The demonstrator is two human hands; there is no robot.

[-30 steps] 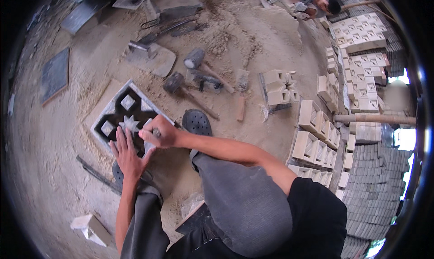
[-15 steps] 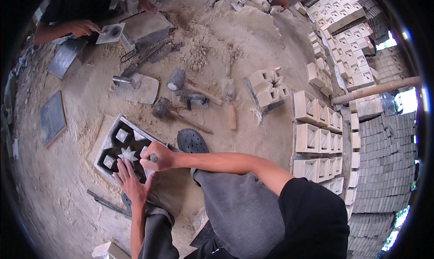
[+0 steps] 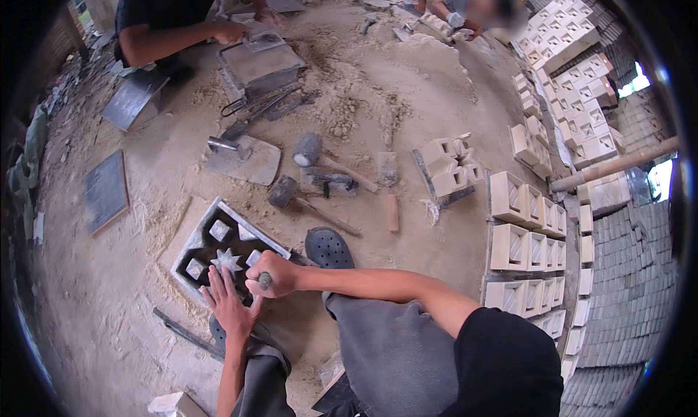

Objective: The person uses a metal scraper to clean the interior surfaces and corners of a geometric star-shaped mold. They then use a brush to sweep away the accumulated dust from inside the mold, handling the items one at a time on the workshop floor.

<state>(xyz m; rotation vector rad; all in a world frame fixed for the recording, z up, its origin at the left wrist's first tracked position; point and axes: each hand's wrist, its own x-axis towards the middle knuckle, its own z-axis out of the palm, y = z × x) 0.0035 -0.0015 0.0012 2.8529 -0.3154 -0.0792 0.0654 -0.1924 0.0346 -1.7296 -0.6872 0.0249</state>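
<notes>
Two dark slabs open the left side: a square panel lying flat on the sandy floor, and beyond it a grey plate resting at a tilt. A co-worker in a black top bends over a grey box near the top, holding a flat square trowel above it. At the lower edge sits a cream block, partly cut off, and a dark bar lies on the ground to its upper right.

Next comes the mould, a pale-rimmed frame with a dark interior, set on the floor in front of the person's feet. Square posts and one eight-pointed star stand inside it. The left hand is spread over the mould's near side, palm down, fingertips by the star and thumb reaching toward the other hand. Behind the mould lies a flat spade.

Just right of the star, the right hand is curled into a fist around a handle; only the butt shows clearly, and the tool's working end is mostly hidden. Two mallets lie farther out, past a dark perforated clog.

Rightward, an openwork block rests on a dark board, then come rows of cream blocks, a wooden pole and stacked grey tiles.
</notes>
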